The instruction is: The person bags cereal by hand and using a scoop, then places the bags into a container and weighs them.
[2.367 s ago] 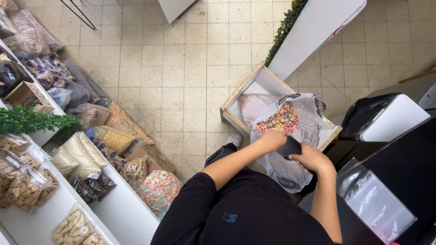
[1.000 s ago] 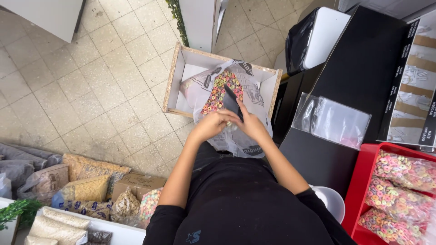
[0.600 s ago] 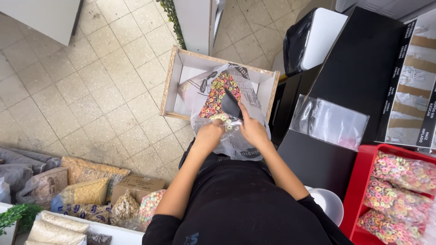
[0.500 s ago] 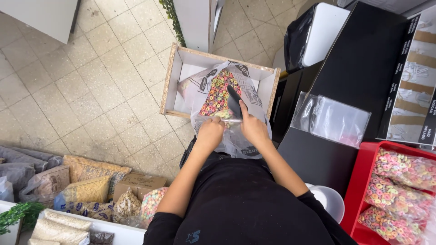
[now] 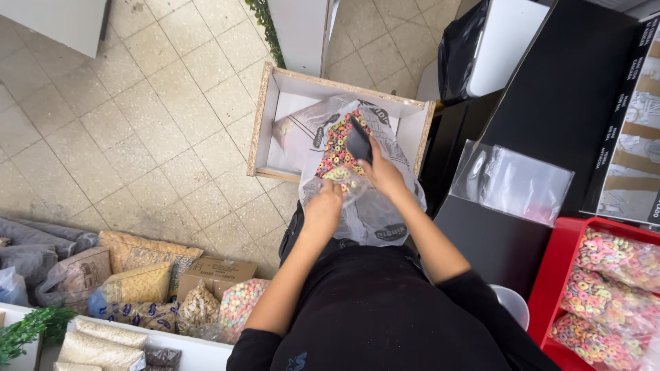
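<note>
My right hand [image 5: 385,173] grips a black scoop [image 5: 358,141] held over a large clear sack of colourful cereal rings [image 5: 335,143]. That sack lies in a wooden-edged white box [image 5: 275,96] on the tiled floor. My left hand [image 5: 324,207] pinches open a small clear plastic bag [image 5: 345,180] that has some cereal rings in it, just below the scoop. Both arms reach forward from my black shirt.
A black counter [image 5: 550,103] on the right carries an empty clear bag [image 5: 514,183]. A red crate [image 5: 560,275] holds filled bags of cereal rings [image 5: 605,288]. Sacks of grain and snacks [image 5: 137,275] line the lower left. A white bowl [image 5: 510,302] sits by my right elbow.
The view swung from the left shelves toward the box and counter. My hands stayed over the cereal sack, and the small bag in my left hand now shows some rings in it.
</note>
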